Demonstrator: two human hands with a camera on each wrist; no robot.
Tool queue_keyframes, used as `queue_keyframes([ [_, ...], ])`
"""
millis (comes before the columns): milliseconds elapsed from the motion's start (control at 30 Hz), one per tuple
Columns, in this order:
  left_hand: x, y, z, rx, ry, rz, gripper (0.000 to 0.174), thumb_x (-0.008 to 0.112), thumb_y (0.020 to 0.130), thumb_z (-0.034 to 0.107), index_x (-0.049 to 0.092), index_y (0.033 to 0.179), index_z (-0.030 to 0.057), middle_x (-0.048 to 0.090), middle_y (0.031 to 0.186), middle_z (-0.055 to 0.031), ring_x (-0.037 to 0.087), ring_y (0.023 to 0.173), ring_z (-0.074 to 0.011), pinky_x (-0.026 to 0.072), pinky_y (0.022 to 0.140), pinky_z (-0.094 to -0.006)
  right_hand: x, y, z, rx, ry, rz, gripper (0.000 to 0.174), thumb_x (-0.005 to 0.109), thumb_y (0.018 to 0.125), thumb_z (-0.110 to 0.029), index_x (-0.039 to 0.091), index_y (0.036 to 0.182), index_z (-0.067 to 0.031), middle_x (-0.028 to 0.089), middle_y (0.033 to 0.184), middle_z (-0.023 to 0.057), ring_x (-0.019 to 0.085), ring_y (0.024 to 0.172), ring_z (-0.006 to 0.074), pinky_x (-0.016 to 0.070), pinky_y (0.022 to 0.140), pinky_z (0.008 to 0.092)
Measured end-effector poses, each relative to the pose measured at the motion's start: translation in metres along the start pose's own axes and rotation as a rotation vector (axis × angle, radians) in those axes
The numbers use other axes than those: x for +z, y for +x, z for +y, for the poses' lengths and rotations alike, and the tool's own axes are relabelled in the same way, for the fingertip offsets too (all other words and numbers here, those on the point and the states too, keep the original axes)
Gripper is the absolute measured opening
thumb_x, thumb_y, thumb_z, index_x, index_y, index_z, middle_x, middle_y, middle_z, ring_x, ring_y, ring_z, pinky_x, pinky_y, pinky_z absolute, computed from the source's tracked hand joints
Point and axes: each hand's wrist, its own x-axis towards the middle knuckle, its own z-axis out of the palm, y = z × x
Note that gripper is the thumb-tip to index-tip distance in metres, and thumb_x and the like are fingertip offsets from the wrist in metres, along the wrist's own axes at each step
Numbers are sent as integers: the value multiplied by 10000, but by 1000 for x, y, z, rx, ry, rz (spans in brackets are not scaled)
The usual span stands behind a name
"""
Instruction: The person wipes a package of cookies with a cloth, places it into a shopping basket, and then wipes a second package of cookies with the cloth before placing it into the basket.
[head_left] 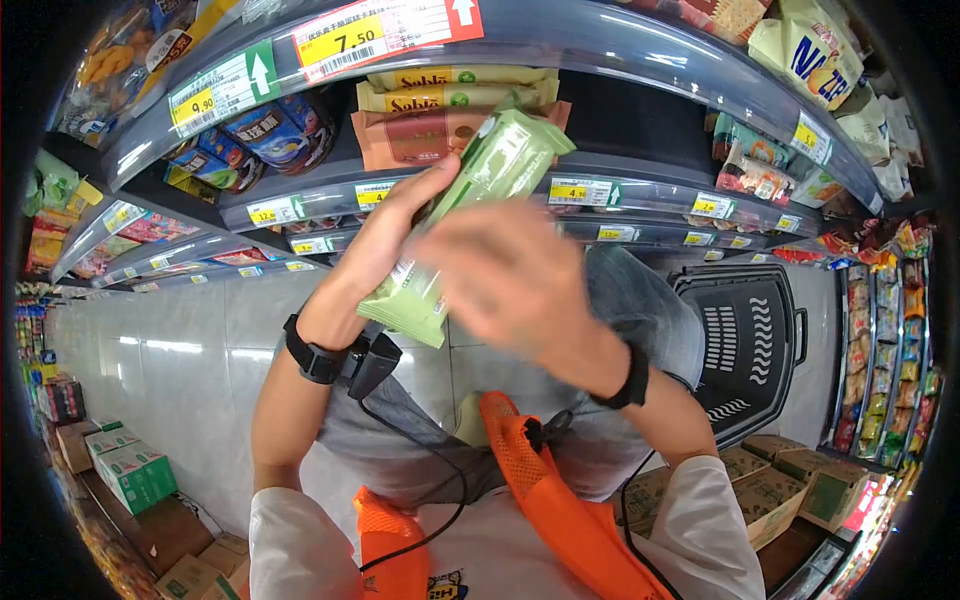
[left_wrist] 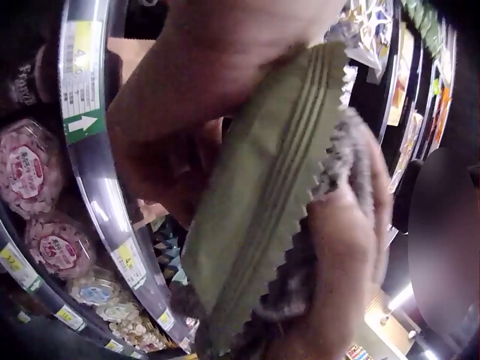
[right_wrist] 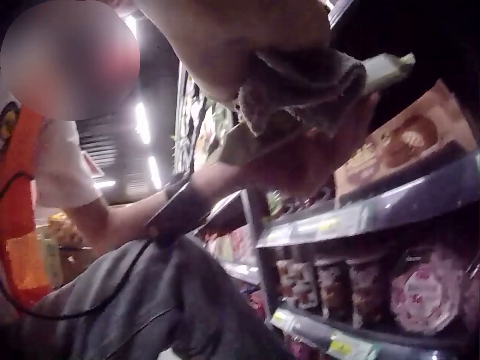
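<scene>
In the head view my left hand [head_left: 395, 225] grips a long pale green snack packet [head_left: 500, 160], tilted up to the right in front of the shelf. My right hand [head_left: 520, 285], blurred, lies across the packet's lower half. A grey cloth [right_wrist: 300, 82] is bunched in the right hand, as the right wrist view shows, against the packet. The left wrist view has the packet's crimped, zigzag end [left_wrist: 277, 187] close up, with the cloth [left_wrist: 341, 154] and right-hand fingers behind it.
Several similar packets, the front one brown-orange [head_left: 410, 140], stand on the shelf just behind. A price-tag rail [head_left: 340, 200] runs below them. A black shopping basket [head_left: 740, 350] sits on the floor to the right. Cardboard boxes [head_left: 760, 490] lie behind at right.
</scene>
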Motion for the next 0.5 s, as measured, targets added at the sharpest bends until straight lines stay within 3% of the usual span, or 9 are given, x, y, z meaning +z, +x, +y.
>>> queue_keyframes([
  [33, -5, 4, 0, -68, -58, -65, 445, 539, 1023, 411, 644, 1190, 13, 711, 1048, -113, 697, 870, -163, 554, 783, -279, 5, -5, -13, -68, 61, -75, 267, 709, 737, -112, 715, 1000, -154, 600, 957, 3, 627, 839, 180, 519, 609, 294],
  [133, 2, -6, 9, -71, -41, -133, 441, 554, 1016, 404, 642, 1200, 13, 707, 1060, -106, 688, 873, -148, 552, 776, -277, -1, 0, -25, -49, 20, -155, 259, 760, 696, -75, 762, 952, -112, 634, 939, -15, 634, 813, 176, 536, 687, 317],
  [167, -9, 5, -1, 9, -28, -34, 439, 535, 1025, 393, 630, 1216, 9, 706, 1054, -118, 706, 845, -169, 572, 729, -291, 3, 2, -6, -77, 7, -47, 244, 710, 753, -121, 711, 994, -154, 591, 952, -2, 626, 848, 175, 524, 612, 291],
  [267, -12, -1, 0, -15, 34, -56, 432, 526, 1030, 380, 619, 1232, 11, 704, 1052, -120, 713, 828, -174, 578, 689, -275, -13, 17, 34, 78, -163, 93, 287, 723, 736, -85, 715, 1014, -158, 600, 966, 13, 627, 867, 222, 536, 670, 336],
  [367, -2, -5, 3, -69, 44, -99, 419, 533, 1027, 369, 616, 1241, 19, 700, 1058, -100, 700, 836, -150, 565, 699, -245, -20, 16, 49, 254, -121, 127, 327, 724, 721, -63, 719, 1032, -164, 608, 987, 24, 622, 892, 254, 538, 720, 367],
  [467, -3, -3, 0, -28, 22, -43, 421, 537, 1024, 379, 621, 1231, 22, 698, 1070, -95, 688, 875, -139, 554, 752, -254, -11, 7, 20, 148, -45, 35, 327, 727, 710, -76, 724, 1026, -162, 606, 979, 17, 620, 886, 244, 539, 723, 361],
  [500, -5, -1, 0, -8, 13, -16, 423, 538, 1023, 383, 623, 1227, 23, 697, 1074, -95, 685, 890, -137, 550, 772, -258, -6, 5, 11, 39, -32, 5, 302, 732, 689, -100, 719, 989, -138, 586, 932, 9, 617, 852, 212, 538, 676, 330],
])
